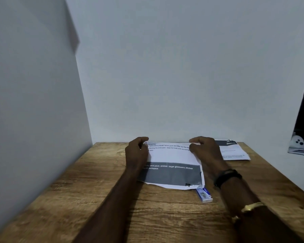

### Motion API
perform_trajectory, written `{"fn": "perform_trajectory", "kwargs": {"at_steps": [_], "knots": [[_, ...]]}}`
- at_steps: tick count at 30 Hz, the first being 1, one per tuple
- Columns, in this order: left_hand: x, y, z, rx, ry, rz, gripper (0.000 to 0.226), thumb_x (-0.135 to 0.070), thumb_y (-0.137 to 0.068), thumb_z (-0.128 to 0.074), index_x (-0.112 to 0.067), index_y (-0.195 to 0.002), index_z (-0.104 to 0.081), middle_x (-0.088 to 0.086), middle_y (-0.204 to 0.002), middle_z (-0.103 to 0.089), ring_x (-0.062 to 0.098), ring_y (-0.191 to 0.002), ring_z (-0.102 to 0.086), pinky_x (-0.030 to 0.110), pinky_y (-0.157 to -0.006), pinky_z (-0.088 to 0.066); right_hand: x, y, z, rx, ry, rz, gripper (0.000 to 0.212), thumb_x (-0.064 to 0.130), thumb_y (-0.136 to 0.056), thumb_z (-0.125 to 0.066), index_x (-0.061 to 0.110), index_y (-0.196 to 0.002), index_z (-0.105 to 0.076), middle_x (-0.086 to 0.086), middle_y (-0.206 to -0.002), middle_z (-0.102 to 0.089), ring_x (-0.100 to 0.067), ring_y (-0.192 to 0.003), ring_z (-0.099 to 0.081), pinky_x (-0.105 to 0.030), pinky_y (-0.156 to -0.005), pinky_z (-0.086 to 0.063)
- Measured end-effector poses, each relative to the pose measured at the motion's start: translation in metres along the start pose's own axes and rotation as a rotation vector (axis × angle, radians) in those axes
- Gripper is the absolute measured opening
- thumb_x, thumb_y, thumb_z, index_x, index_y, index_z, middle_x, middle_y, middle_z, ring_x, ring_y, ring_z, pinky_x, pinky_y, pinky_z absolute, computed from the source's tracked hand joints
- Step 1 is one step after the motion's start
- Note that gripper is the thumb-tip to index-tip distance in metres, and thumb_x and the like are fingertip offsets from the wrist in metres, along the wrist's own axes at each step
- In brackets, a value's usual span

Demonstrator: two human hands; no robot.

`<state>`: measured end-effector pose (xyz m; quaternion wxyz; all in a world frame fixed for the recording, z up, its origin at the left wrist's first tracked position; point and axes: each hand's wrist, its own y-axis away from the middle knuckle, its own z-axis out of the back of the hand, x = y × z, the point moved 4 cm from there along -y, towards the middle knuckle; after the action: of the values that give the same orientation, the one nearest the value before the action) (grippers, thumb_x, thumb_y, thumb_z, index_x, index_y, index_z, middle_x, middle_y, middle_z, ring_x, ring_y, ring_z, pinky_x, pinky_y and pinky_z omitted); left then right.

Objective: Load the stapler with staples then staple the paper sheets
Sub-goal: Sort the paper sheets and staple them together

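Printed paper sheets (172,160) with a dark grey band across their near half lie at the back of the wooden table (98,195). My left hand (137,153) grips the sheets' far left corner. At the far right corner my right hand (205,151) pinches their edge. A small blue and white staple box (204,195) pokes out from under the sheets' near right corner. No stapler is visible.
More printed sheets (233,151) lie at the back right against the white wall. A crumpled printed item (301,143) sits at the right edge beside a dark opening. A white wall bounds the table's left side.
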<state>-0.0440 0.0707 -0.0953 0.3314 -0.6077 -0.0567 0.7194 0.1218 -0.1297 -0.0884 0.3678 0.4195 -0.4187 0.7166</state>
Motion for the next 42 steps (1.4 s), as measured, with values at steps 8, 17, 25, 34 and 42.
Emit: {"fn": "perform_trajectory", "kwargs": {"at_steps": [8, 17, 25, 34, 42], "knots": [[-0.01, 0.003, 0.009, -0.128, -0.166, -0.154, 0.013, -0.022, -0.095, -0.061, -0.025, -0.103, -0.072, 0.002, -0.112, -0.061, 0.019, -0.096, -0.063, 0.026, -0.078, -0.04, 0.014, 0.009, 0.009, -0.061, 0.22, 0.188, 0.01, 0.023, -0.087, -0.071, 0.024, -0.088, -0.081, -0.004, -0.107, -0.076, -0.022, -0.102, -0.07, -0.037, -0.091, -0.055], [-0.014, 0.004, 0.012, -0.198, -0.091, -0.234, 0.014, -0.022, -0.098, -0.058, -0.018, -0.097, -0.071, -0.005, -0.088, -0.073, 0.016, -0.085, -0.067, 0.028, -0.07, -0.045, 0.018, 0.011, 0.006, 0.043, 0.186, 0.25, 0.005, 0.022, -0.084, -0.08, 0.019, -0.089, -0.081, 0.003, -0.09, -0.079, -0.019, -0.091, -0.072, -0.033, -0.08, -0.054], [-0.034, 0.007, 0.019, -0.302, 0.142, -0.375, 0.023, -0.032, -0.103, -0.053, -0.02, -0.085, -0.062, -0.007, -0.071, -0.069, 0.006, -0.067, -0.067, 0.018, -0.061, -0.047, 0.048, 0.023, 0.016, -0.214, 0.11, 0.482, 0.007, 0.024, -0.089, -0.076, 0.018, -0.089, -0.079, 0.006, -0.085, -0.075, -0.014, -0.083, -0.069, -0.026, -0.073, -0.048], [-0.015, -0.003, 0.018, -0.3, 0.562, 0.002, 0.034, -0.035, -0.086, -0.077, -0.005, -0.081, -0.064, 0.012, -0.082, -0.069, 0.032, -0.081, -0.071, 0.047, -0.077, -0.062, 0.054, 0.028, 0.01, -0.104, 0.022, 0.562, 0.012, 0.008, -0.089, -0.07, 0.01, -0.079, -0.077, 0.005, -0.075, -0.073, 0.0, -0.075, -0.067, -0.014, -0.066, -0.051], [-0.001, -0.002, 0.001, 0.272, 0.718, 0.319, 0.042, 0.015, -0.082, -0.064, -0.011, -0.115, -0.072, 0.012, -0.105, -0.069, 0.011, -0.063, -0.065, 0.02, -0.054, -0.052, 0.036, 0.023, 0.008, -0.058, 0.077, 0.495, 0.037, 0.024, -0.093, -0.072, -0.001, -0.067, -0.076, -0.015, -0.066, -0.075, -0.032, -0.067, -0.074, -0.047, -0.067, -0.059]]}}
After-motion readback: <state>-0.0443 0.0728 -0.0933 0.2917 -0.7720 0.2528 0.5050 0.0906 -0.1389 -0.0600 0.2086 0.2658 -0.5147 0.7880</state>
